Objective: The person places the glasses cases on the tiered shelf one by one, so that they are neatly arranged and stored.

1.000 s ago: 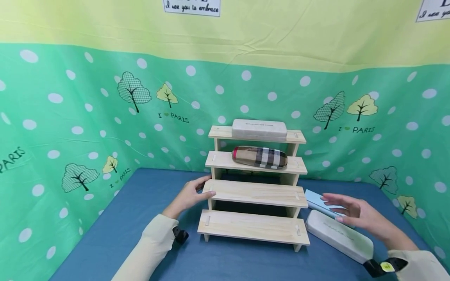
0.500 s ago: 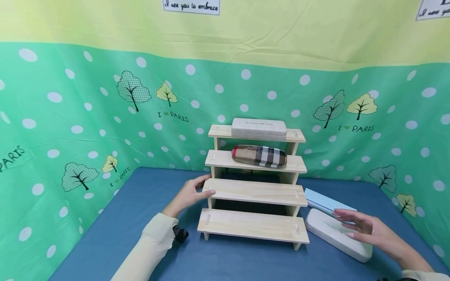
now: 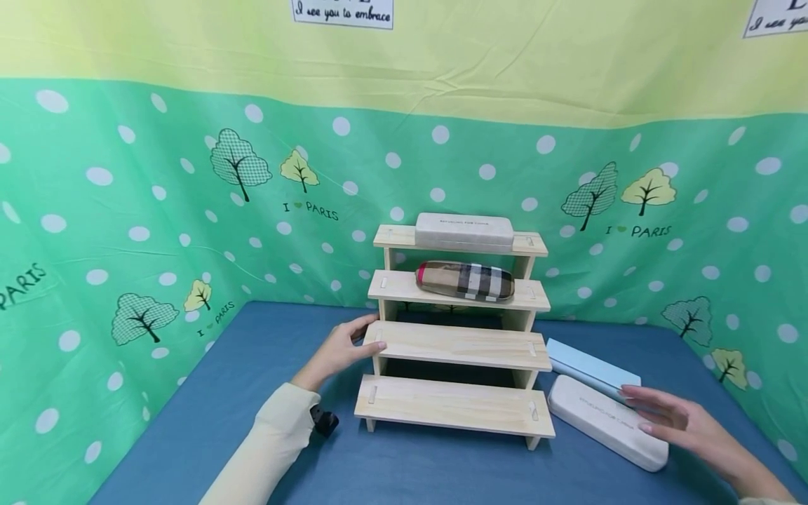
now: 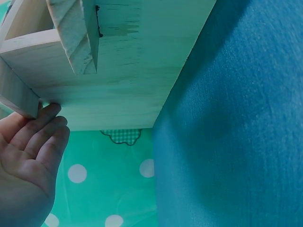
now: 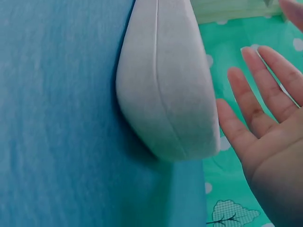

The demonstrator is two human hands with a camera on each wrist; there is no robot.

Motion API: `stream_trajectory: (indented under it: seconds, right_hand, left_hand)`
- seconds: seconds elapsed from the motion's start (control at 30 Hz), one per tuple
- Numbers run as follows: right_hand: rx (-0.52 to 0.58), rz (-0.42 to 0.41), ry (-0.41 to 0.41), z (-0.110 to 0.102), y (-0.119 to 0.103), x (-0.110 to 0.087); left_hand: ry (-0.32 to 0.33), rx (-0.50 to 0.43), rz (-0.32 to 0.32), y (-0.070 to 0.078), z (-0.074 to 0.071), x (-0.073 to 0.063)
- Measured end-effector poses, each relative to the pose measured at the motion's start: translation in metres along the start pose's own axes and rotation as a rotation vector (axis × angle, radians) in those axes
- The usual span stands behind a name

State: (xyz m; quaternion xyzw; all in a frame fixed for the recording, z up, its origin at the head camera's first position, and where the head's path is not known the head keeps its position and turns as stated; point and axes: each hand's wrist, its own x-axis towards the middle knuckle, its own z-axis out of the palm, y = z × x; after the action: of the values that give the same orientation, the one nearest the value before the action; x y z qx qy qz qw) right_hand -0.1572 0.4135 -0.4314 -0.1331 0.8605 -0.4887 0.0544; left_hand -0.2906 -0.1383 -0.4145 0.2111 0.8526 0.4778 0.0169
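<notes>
A four-step wooden display rack (image 3: 457, 345) stands in the middle of the head view. My left hand (image 3: 341, 353) grips the left end of its second-lowest step, thumb on top; in the left wrist view the fingers (image 4: 47, 127) lie against the wood. At the right, my right hand (image 3: 684, 424) hovers with relaxed, spread fingers over the near end of a white glasses case (image 3: 600, 421). In the right wrist view nothing is between those fingers (image 5: 251, 109), beside the rounded end of the case (image 5: 165, 90). A light blue oblong box (image 3: 590, 365) lies just behind the case.
On the top step sits a greyish-white glasses case (image 3: 463, 231). A plaid pouch (image 3: 466, 282) lies one step below. Blue cloth (image 3: 265, 344) covers the table, and a green and yellow printed curtain (image 3: 353, 161) hangs behind.
My right hand has moved right and toward me, from over the blue box to the near end of the white glasses case. The left hand keeps its grip on the rack.
</notes>
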Motion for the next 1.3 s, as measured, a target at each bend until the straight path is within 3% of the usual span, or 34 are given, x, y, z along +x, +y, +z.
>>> stream_trajectory:
  seconds: [0.13, 0.3, 0.57, 0.87, 1.07, 1.3]
  right_hand:
    - [-0.044, 0.081, 0.012, -0.002, 0.001, -0.003]
    - [-0.039, 0.185, -0.037, -0.005, 0.006, -0.004]
    - [-0.078, 0.264, -0.074, -0.003, 0.017, -0.004]
    - [-0.086, 0.234, -0.099, -0.002, 0.026, -0.006]
    - [-0.046, 0.294, -0.175, -0.001, 0.029, -0.007]
    - [-0.081, 0.299, -0.161, 0.001, 0.030, -0.008]
  left_hand:
    - [-0.004, -0.003, -0.002, 0.000, 0.000, 0.000]
    - [-0.004, -0.009, -0.012, 0.000, 0.000, -0.002]
    - [-0.006, -0.010, -0.023, 0.001, 0.000, -0.002]
    - [-0.006, -0.014, -0.017, 0.001, 0.000, 0.001]
    - [-0.005, -0.017, -0.017, 0.001, 0.000, 0.001]
    - [-0.003, -0.026, -0.013, 0.001, 0.001, 0.001]
